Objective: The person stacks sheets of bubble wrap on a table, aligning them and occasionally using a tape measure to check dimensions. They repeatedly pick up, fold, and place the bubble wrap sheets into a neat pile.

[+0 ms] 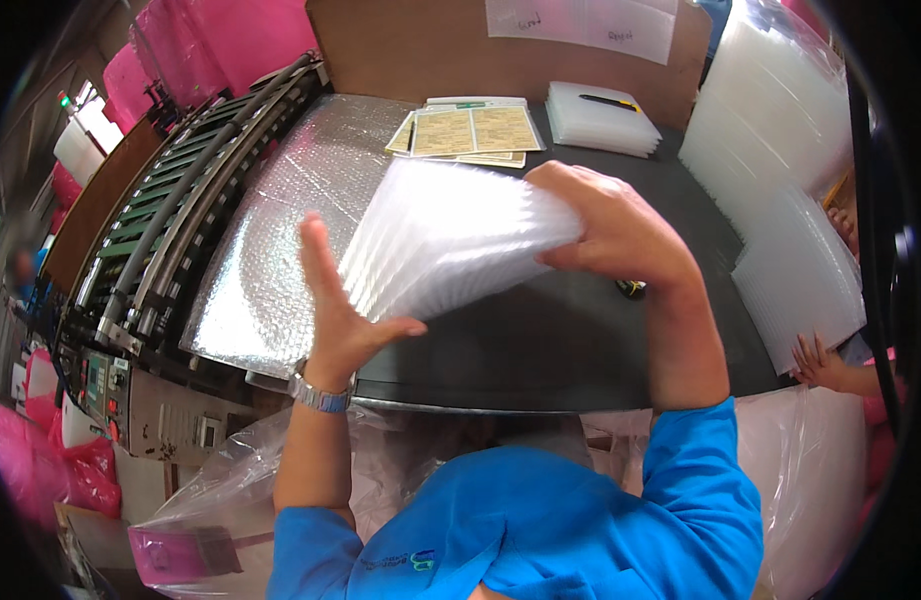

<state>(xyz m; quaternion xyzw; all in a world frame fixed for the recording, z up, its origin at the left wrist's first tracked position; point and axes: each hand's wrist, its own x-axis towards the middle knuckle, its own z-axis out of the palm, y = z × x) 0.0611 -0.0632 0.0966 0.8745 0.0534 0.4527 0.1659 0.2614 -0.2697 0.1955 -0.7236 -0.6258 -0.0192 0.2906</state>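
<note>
A thick stack of translucent white plastic sheets [460, 235] is held tilted above the dark tabletop, its layers fanned and slightly blurred. My right hand [615, 225] grips its right end, thumb underneath and fingers over the top. At the stack's lower left corner is my left hand [345, 325], wrist banded by a metal watch [322, 394]. Its fingers point up and its thumb is stretched out to the right, wide apart; whether it touches the sheets I cannot tell. A small black and yellow object [631, 288] lies partly hidden beneath my right forearm.
Silvery bubble wrap [255, 260] covers the table's left side, beside a roller conveyor [155, 210]. Printed cards [470, 132] and another sheet stack [600, 125] with a pen lie at the back. At right, another person's hand [818, 363] touches a sheet stack [800, 270].
</note>
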